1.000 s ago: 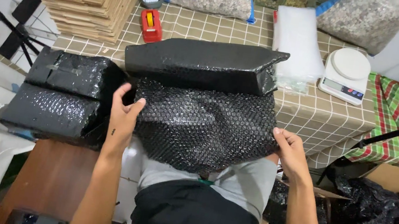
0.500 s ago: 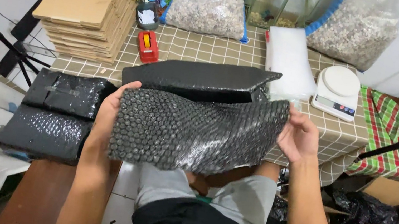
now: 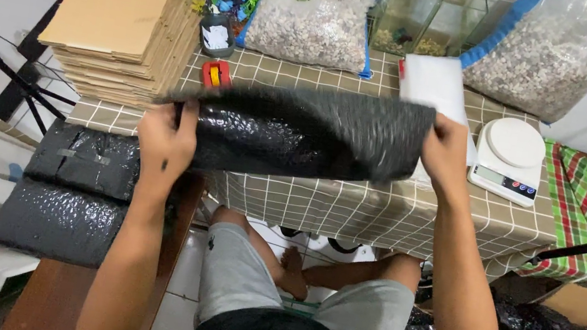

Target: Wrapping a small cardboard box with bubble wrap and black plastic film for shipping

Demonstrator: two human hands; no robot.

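I hold one black bubble-wrap sheet stretched between my two hands, raised over the front of the counter. My left hand pinches its end at 9 o'clock, fingers curled over the edge; my right hand pinches the end at 3 o'clock the same way. The sheet hangs level and blurred, and it hides the black parcel that showed on the counter half a second ago.

Counted: two black wrapped parcels lie side by side at 8 o'clock on a low bench, touching each other. One stack of flat cardboard boxes stands at 11 o'clock. One red tape cutter sits just behind the sheet's left end. Two big bags of gravel stand at 12 and 2 o'clock, with one glass tank between them. One white scale sits at 3 o'clock, near my right hand, and one white foam pad lies just behind that hand. One checked red-green cloth hangs off the counter's right end.

Since the earlier frame the sheet has come up from my lap to counter height and turned from facing me to nearly flat; my hands have moved farther apart.
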